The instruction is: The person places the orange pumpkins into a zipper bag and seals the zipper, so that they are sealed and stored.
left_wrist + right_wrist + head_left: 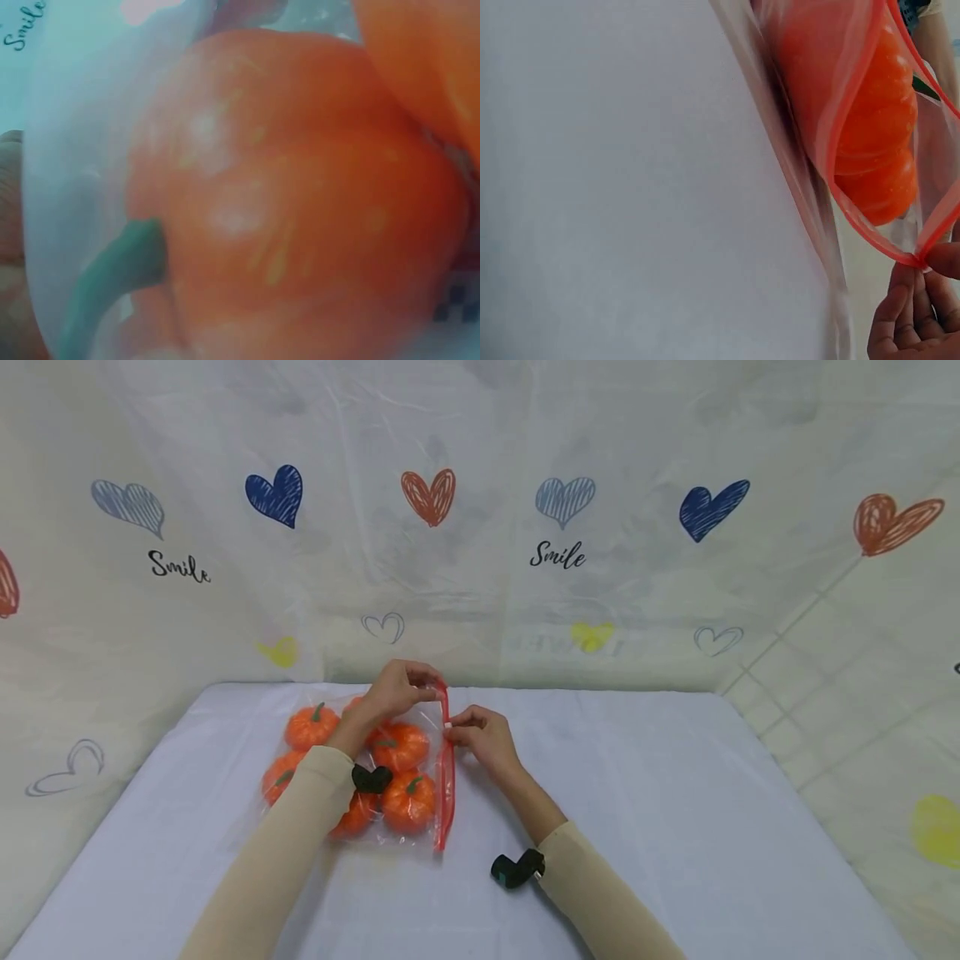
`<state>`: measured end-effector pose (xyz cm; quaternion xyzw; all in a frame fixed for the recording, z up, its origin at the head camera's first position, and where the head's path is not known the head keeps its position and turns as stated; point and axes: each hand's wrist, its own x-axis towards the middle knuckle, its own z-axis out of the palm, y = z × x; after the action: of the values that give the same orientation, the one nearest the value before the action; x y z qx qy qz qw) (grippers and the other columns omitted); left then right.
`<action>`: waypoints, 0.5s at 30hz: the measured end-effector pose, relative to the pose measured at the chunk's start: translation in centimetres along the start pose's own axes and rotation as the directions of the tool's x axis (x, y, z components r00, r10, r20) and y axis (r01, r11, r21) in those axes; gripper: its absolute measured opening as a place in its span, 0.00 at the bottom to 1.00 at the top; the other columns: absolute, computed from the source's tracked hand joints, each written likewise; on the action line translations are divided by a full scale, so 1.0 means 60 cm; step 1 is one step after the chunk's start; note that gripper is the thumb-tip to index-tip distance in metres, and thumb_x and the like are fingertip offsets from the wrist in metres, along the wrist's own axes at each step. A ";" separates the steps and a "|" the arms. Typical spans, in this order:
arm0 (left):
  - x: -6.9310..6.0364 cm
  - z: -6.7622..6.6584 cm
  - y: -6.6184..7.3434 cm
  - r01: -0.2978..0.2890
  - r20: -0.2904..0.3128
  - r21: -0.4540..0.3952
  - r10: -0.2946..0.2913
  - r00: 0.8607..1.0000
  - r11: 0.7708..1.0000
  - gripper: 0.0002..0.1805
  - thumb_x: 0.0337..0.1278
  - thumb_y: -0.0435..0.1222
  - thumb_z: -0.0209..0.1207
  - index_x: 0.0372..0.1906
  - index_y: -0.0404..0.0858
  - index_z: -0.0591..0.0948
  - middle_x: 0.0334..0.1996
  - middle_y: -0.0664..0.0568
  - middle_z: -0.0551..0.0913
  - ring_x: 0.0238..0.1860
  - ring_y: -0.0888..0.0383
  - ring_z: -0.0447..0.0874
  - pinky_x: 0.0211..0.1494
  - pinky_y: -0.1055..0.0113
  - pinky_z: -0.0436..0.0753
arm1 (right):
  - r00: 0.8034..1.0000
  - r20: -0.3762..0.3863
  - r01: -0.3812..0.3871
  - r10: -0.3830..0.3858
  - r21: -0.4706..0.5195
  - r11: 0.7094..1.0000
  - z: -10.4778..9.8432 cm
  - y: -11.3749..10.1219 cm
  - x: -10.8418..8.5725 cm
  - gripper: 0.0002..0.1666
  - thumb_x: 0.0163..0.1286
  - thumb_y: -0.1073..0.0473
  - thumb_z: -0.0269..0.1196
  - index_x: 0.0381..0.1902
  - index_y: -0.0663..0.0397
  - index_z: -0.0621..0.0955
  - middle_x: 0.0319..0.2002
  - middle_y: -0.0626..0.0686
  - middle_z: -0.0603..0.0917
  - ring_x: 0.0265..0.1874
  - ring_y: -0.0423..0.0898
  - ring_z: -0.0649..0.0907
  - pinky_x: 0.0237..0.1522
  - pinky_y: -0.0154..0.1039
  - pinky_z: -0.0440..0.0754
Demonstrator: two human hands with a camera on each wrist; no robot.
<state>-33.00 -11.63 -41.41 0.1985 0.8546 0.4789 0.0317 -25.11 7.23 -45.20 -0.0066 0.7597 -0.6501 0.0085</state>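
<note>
A clear zip bag [431, 710] with a red zip strip [447, 785] lies on the left half of the table, holding several small orange pumpkins [409, 803] with green stems. My left hand [397, 688] reaches over it and pinches the strip's far end. Partway along the strip, my right hand [486, 740] pinches a small white slider [447, 725]. In the right wrist view, my right hand [919, 307] grips the red edges where they meet, and the bag's mouth gapes beyond. One pumpkin [300, 187] behind plastic fills the left wrist view.
A white cloth covers the table [637, 793]. Behind it hangs a pale sheet [480, 602] printed with hearts and the word "Smile". Dark wrist cameras [517, 868] sit on both sleeves.
</note>
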 end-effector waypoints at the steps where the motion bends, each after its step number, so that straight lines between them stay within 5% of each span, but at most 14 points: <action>1: -0.001 -0.002 0.001 -0.005 -0.003 -0.011 0.005 1.000 1.000 0.09 0.61 0.31 0.71 0.46 0.38 0.90 0.43 0.45 0.91 0.42 0.52 0.85 0.48 0.67 0.84 | 1.000 0.003 -0.003 0.003 0.006 1.000 0.000 -0.001 -0.001 0.06 0.65 0.62 0.70 0.36 0.60 0.86 0.28 0.46 0.88 0.29 0.45 0.85 0.35 0.39 0.84; 9: -0.002 -0.009 0.010 -0.007 -0.047 -0.055 0.004 0.999 0.998 0.11 0.62 0.34 0.71 0.48 0.38 0.90 0.44 0.44 0.91 0.43 0.51 0.86 0.51 0.66 0.88 | 1.000 -0.001 0.001 -0.001 -0.013 1.000 -0.002 -0.012 -0.008 0.08 0.67 0.61 0.70 0.39 0.61 0.86 0.34 0.55 0.89 0.33 0.50 0.85 0.43 0.48 0.87; 15: -0.002 -0.016 0.020 -0.020 -0.092 -0.081 0.013 0.996 0.997 0.12 0.62 0.36 0.71 0.48 0.37 0.89 0.45 0.44 0.91 0.44 0.53 0.85 0.46 0.71 0.85 | 1.000 0.004 0.020 -0.020 -0.036 0.999 -0.011 -0.030 -0.018 0.07 0.67 0.60 0.71 0.39 0.58 0.87 0.36 0.56 0.90 0.31 0.45 0.83 0.46 0.47 0.88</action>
<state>-32.76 -11.89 -39.88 0.1821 0.8332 0.5221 -0.0032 -24.02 7.63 -43.29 -0.0158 0.7711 -0.6366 0.0033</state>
